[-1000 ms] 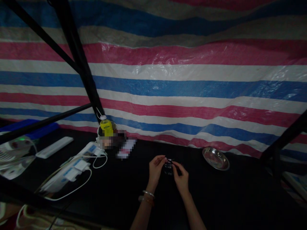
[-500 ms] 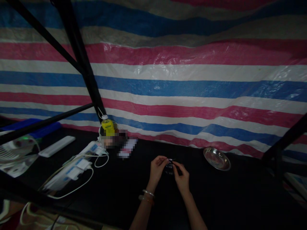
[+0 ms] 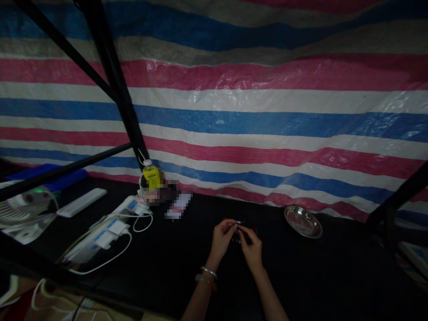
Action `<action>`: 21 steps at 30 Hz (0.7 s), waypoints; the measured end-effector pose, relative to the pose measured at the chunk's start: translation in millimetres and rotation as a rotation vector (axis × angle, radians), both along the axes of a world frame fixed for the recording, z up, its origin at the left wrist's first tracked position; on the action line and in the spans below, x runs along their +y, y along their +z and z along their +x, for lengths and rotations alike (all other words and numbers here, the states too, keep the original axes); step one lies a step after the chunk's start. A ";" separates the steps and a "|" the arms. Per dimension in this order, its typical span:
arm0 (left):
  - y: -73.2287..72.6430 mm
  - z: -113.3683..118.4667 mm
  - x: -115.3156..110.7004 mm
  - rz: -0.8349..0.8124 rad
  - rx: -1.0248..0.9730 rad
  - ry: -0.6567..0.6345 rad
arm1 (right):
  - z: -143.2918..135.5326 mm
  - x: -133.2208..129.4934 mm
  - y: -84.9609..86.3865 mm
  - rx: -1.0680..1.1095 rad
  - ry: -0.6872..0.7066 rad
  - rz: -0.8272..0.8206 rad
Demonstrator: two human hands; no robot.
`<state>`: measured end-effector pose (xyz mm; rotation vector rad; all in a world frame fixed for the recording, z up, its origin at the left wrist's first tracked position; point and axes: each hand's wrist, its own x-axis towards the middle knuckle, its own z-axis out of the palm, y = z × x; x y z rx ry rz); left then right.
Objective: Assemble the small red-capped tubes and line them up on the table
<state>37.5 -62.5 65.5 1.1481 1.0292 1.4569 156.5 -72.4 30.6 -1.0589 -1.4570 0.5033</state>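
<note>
**Small dark piece pinched at the fingertips**

From my head view, the left hand [image 3: 220, 240] and right hand [image 3: 253, 252] are nearly closed, fingertips pinching a small dark piece [image 3: 240, 222] above the black table [image 3: 301, 276]. I judge it light, perhaps slippery; stiffness and fragility I can't tell. Its ends suit a fingertip hold. Its long axis seems to run left to right; which end leads is unclear.
</note>
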 end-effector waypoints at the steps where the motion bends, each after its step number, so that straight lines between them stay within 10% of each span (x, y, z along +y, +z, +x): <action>1: -0.3 -0.3 -0.3 0.000 0.017 -0.014 | -0.2 0.0 0.2 0.004 -0.003 -0.011; 6: -3.7 -6.3 -1.1 -0.003 0.174 -0.038 | -1.1 1.2 -2.5 0.052 -0.027 -0.076; 13: -17.8 -18.3 -8.4 -0.061 0.790 0.432 | 1.1 4.8 -9.0 0.108 -0.184 -0.197; 21: -33.9 -15.1 -13.3 -0.108 1.008 0.506 | 3.3 6.2 -20.6 -0.177 -0.374 -0.114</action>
